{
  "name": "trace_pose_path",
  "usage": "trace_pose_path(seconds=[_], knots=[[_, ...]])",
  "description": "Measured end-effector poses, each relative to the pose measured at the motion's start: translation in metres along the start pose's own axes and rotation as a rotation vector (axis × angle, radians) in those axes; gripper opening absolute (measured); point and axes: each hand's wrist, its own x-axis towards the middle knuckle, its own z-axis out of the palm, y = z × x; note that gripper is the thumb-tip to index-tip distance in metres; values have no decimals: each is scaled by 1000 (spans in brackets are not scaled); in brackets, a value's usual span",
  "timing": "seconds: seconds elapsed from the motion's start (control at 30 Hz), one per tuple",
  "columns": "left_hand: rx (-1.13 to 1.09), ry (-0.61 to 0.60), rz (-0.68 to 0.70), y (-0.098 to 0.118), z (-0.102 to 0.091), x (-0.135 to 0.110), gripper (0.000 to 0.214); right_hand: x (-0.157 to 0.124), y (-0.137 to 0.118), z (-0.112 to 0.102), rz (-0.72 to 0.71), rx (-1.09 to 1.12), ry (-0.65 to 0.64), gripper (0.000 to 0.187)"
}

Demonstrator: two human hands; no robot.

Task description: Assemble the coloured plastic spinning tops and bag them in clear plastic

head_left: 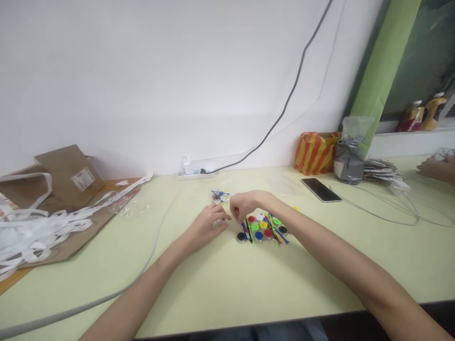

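Observation:
My left hand [209, 224] rests low over the table, its thumb and fingers curled around a small clear round piece [219, 222], partly hidden by them. Just right of it, my right hand [245, 204] points down with its fingers pressed together; what they hold is hidden. Below and beside the right hand lies a group of clear round pieces with coloured discs, among them a blue disc [259, 235], a red disc [268, 233] and a black disc [241, 237]. Thin coloured plastic sticks [280, 235] lie among them. Beyond my hands sits a small pile of mixed coloured parts [219, 195].
A phone [321, 189], white cables [377, 215] and a striped bag [314, 154] are at the right. Brown paper bags [69, 177] and white strips [46, 232] cover the left side. A power strip [195, 174] lies by the wall. Another person's hand [439, 168] shows far right.

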Motion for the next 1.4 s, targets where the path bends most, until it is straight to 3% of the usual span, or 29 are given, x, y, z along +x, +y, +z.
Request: trace_pose_path(seconds=[0.23, 0.5, 0.8, 1.0, 1.13, 1.4], knots=[[51, 74, -40, -12, -3, -3, 21, 3, -1, 2, 50, -88, -10, 25], [53, 42, -119, -13, -6, -2, 23, 2, -5, 4, 92, -94, -11, 22], [-16, 24, -111, -11, -6, -1, 17, 7, -5, 8, -7, -98, 94, 24], [-120, 15, -144, -6, -4, -1, 16, 8, -3, 11, -17, -118, 85, 24], [-178, 4, -86, -4, -2, -1, 21, 4, -6, 10, -25, -113, 98, 23], [-159, 68, -151, 3, -1, -2, 14, -14, -9, -7, -45, -80, 282, 14]])
